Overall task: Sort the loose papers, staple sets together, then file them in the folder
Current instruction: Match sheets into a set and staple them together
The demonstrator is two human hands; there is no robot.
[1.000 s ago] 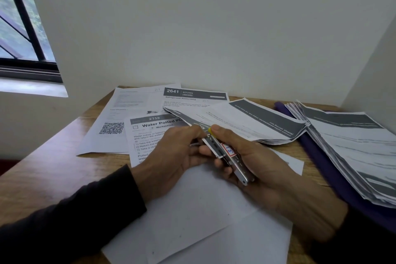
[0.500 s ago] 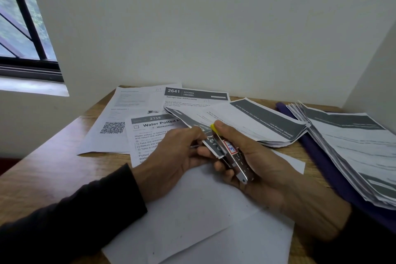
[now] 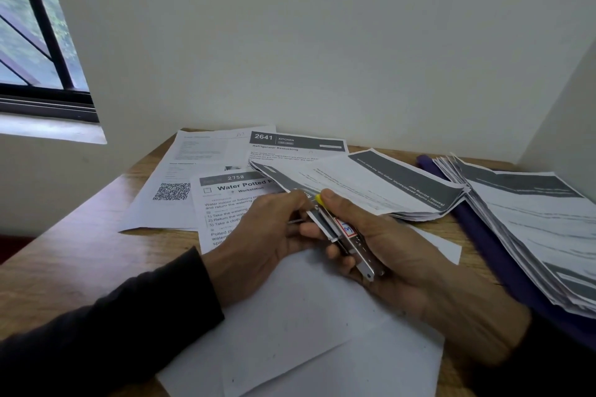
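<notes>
My right hand [image 3: 390, 251] grips a small metal stapler [image 3: 346, 240] with a yellow tip and a red-edged label, its jaws over the near corner of a paper set [image 3: 371, 184] with a dark header band. My left hand [image 3: 271, 232] pinches that same corner against the stapler. The set fans out to the right over the desk. A purple folder [image 3: 483, 232] lies at the right under a thick stack of printed sheets [image 3: 532, 222].
Loose sheets lie on the wooden desk [image 3: 80, 251]: one with a QR code [image 3: 171, 192], a "Water Potted" page [image 3: 225, 200], a "2641 Kitchen" page [image 3: 296, 145], and blank white sheets [image 3: 306, 325] under my wrists. Walls close the back and right; a window is at left.
The stapler has tilted slightly and settled onto the paper corner; both hands keep their hold and have barely shifted.
</notes>
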